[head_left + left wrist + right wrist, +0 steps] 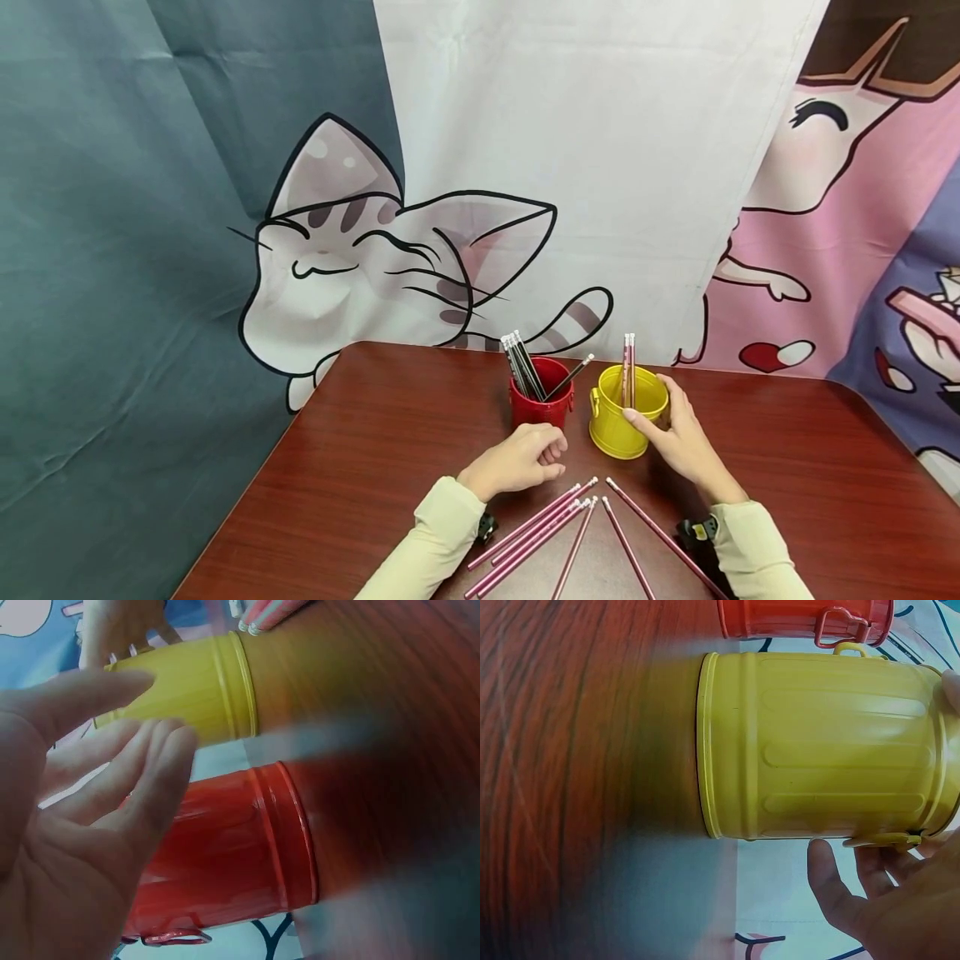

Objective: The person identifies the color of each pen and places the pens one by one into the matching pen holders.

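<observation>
My right hand (682, 433) holds the yellow bucket (817, 750) near its rim, the thumb at the front and the fingers around its right side by the small handle. Pink pencils (628, 367) stand upright in that bucket, eraser ends up. Just in front of the red bucket (538, 410), my left hand (517, 460) hovers with loosely bent fingers. The left wrist view shows nothing between its thumb and fingers (161, 761). Several black pencils (525, 367) lean inside the red bucket, one of them apart toward the right.
Several loose pink pencils (536, 533) lie fanned out on the brown table (337, 467), between my forearms. More of them, such as one pencil (660, 533), point toward the right arm. A cartoon-printed cloth (480, 167) hangs behind the table's back edge.
</observation>
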Action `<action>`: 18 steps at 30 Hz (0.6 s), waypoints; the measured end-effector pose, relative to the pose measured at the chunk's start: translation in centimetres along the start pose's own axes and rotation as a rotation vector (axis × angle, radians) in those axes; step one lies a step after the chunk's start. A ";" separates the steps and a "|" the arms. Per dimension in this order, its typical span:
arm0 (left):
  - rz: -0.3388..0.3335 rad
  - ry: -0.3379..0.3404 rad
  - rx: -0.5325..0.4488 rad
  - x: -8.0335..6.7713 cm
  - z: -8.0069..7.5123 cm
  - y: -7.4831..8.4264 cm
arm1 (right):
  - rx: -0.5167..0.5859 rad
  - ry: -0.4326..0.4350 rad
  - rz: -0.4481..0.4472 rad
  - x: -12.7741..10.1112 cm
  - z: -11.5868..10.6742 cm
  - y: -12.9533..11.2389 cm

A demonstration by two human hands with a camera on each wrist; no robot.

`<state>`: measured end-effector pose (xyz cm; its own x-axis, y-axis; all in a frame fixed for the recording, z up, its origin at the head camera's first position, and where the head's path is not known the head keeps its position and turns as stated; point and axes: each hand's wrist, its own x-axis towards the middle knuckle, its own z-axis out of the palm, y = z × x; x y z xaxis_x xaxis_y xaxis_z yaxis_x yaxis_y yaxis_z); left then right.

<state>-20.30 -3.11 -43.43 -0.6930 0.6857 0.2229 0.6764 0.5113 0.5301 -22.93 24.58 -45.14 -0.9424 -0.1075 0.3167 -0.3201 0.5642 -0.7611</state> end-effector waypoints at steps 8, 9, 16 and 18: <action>-0.025 -0.153 0.096 -0.3 0.9 -0.3 | -0.003 0.003 0.006 0.1 -0.1 0.1; -0.033 -0.166 0.109 -0.2 1.0 -0.2 | -0.003 0.005 0.004 0.2 -0.1 0.1; -0.118 -0.234 0.179 -0.5 1.7 0.1 | -0.001 -0.008 -0.007 0.1 -0.1 0.0; -0.134 -0.238 0.173 -0.6 1.8 0.3 | -0.001 -0.011 -0.012 0.0 -0.1 0.0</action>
<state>-19.26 -2.46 -44.90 -0.7149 0.6976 -0.0479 0.6296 0.6719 0.3900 -22.95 24.62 -45.09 -0.9396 -0.1231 0.3193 -0.3310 0.5635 -0.7569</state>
